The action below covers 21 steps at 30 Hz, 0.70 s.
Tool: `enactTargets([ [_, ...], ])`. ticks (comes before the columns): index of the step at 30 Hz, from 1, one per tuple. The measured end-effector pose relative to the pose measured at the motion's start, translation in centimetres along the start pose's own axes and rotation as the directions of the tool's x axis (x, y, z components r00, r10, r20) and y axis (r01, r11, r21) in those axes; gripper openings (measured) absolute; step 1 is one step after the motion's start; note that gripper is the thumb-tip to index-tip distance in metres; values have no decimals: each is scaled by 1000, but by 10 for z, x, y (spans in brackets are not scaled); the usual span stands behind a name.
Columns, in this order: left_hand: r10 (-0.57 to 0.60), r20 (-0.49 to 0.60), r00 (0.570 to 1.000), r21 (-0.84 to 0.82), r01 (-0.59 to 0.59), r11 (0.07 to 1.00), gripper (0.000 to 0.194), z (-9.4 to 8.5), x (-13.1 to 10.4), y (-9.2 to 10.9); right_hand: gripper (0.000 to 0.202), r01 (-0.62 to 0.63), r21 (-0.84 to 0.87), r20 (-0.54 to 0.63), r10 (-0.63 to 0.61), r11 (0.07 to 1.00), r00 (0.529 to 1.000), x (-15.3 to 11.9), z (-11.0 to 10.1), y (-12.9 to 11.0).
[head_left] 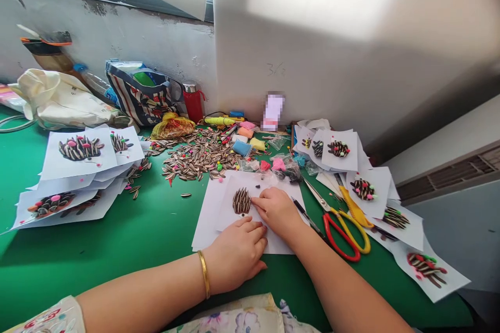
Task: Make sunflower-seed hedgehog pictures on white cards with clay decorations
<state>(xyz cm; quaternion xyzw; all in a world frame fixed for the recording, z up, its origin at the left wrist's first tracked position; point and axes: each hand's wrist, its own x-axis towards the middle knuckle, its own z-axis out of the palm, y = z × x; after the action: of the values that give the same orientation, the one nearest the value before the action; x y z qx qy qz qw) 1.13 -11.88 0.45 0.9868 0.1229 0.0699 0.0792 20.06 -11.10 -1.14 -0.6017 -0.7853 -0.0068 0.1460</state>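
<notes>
A hedgehog shape made of striped sunflower seeds lies on a white sheet of paper in front of me. My left hand, with a gold bangle at the wrist, rests flat on the sheet just below the seed shape, fingers stretched out. From the right, my right hand reaches over the paper, and its extended fingertips touch the right side of the seeds. Nothing shows between those fingers. A small dark dot sits under the seed shape, and a dark bit lies above it.
Loose sunflower seeds and coloured clay packs lie beyond the paper. Red-and-yellow scissors, a black pen and a yellow cutter are on the right. Finished seed pictures are stacked on both sides. A red flask stands behind.
</notes>
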Motion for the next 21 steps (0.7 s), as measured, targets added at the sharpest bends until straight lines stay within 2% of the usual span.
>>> enactTargets([
  [3, 1, 5, 1000, -6, -1, 1000, 40, 0, 0, 0, 21, -7, 32, 11, 6, 999, 1000, 0, -1, -1],
  [8, -2, -8, 1000, -12, 2, 1000, 41, 3, 0, -1, 26, -56, 207, 16, 53, 977, 998, 0, -2, 3],
  [11, 2, -12, 1000, -12, -3, 1000, 42, 3, 0, -1, 28, -77, 257, 1, 79, 963, 997, 0, -2, 5],
  [21, -2, -9, 1000, -18, 2, 1000, 41, 3, -1, 0, 28, -45, 137, 11, 43, 990, 999, -1, -2, 4],
])
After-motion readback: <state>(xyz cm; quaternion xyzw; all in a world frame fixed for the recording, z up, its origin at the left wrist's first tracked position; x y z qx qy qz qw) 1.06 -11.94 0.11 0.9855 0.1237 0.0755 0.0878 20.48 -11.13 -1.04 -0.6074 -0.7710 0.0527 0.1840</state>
